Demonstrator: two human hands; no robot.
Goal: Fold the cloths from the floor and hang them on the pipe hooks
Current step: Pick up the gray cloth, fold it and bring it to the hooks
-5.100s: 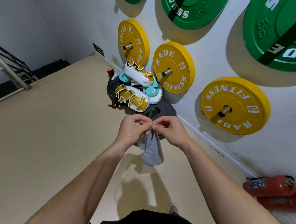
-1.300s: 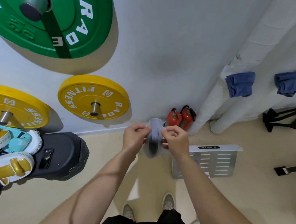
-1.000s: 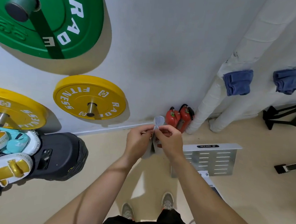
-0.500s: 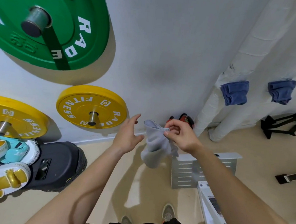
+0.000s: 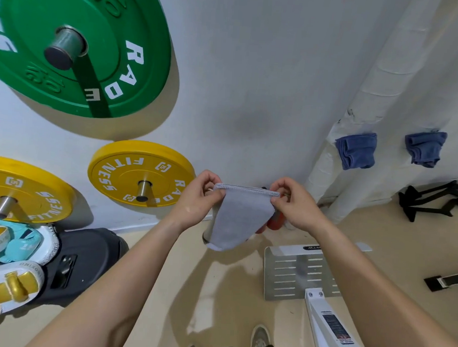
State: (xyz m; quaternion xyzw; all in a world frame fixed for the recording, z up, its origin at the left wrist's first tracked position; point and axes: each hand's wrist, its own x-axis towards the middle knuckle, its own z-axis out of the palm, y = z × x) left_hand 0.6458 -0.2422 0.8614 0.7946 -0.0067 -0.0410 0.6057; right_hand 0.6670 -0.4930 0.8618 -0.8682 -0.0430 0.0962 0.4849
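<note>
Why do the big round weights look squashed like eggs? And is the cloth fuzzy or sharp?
In the head view, the wide lens stretches things near the edges, so the green plate looks oval and the white pipes bend; the grey cloth between the left hand and right hand is sharp; a soft shadow edges that plate on the wall.

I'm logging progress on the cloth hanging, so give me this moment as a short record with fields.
left hand: pinches the upper left corner of the grey cloth
right hand: pinches its upper right corner
cloth state: top hem stretched between the hands, rest hanging in the air
already hung: two blue cloths on the white pipes
</note>
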